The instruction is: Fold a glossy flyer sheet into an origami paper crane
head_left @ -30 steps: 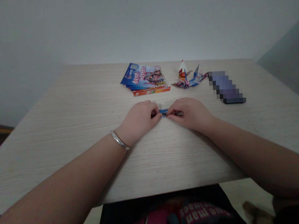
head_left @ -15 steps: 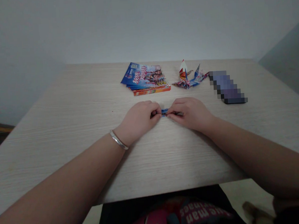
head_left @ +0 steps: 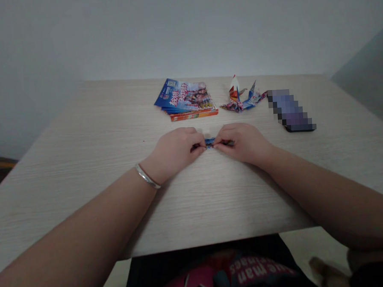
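Observation:
A small piece of folded blue printed paper (head_left: 210, 142) lies low over the middle of the table, mostly covered by fingers. My left hand (head_left: 180, 150) pinches its left end between thumb and fingers. At the right end, my right hand (head_left: 242, 141) pinches it the same way. Only a short strip shows between the two pinches, so the paper's full shape is hidden. Beyond my right hand stand folded paper cranes (head_left: 240, 100), in red, white and blue print, close together.
Behind my left hand lies a fanned stack of printed leaflets (head_left: 185, 96), with orange edges at the front. A dark phone (head_left: 292, 112), blurred by pixels, rests to the right of the cranes. The pale wooden table (head_left: 82, 136) meets a wall (head_left: 185, 32) at the back.
My left hand and wrist have shifted slightly to the left. Both hands keep their pinch on the paper, and the view has tilted a little.

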A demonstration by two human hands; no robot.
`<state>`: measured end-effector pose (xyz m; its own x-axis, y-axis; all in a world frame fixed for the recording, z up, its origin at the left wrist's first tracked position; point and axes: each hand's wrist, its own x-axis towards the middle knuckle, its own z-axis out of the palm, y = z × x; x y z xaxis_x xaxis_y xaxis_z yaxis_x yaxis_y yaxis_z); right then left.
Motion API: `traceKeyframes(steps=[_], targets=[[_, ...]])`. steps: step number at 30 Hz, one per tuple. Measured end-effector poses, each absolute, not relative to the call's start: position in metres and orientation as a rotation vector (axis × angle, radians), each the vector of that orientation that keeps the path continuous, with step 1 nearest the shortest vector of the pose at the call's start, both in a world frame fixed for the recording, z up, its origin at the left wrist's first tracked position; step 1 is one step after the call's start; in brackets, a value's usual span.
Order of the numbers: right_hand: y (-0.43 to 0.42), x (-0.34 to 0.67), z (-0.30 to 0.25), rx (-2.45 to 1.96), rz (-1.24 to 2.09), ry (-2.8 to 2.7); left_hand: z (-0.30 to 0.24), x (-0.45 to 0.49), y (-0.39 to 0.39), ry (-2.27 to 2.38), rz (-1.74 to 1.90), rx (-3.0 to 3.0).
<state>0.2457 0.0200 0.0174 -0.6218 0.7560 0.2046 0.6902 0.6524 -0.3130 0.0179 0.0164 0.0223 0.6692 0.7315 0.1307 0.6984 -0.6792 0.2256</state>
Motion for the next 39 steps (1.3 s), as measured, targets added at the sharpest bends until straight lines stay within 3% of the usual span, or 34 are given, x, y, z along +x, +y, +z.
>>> traceKeyframes(steps=[19,30,39], targets=[[0.012,0.240,0.022,-1.254,0.093,-2.606,0.026,0.022,0.012,1.215,0.229,2.881],[0.010,0.244,0.029,-1.224,-0.192,-2.775,0.029,0.025,0.014,1.251,0.236,2.839],[0.009,0.243,0.031,-1.274,-0.166,-2.782,0.034,0.022,0.009,1.069,0.104,3.005]])
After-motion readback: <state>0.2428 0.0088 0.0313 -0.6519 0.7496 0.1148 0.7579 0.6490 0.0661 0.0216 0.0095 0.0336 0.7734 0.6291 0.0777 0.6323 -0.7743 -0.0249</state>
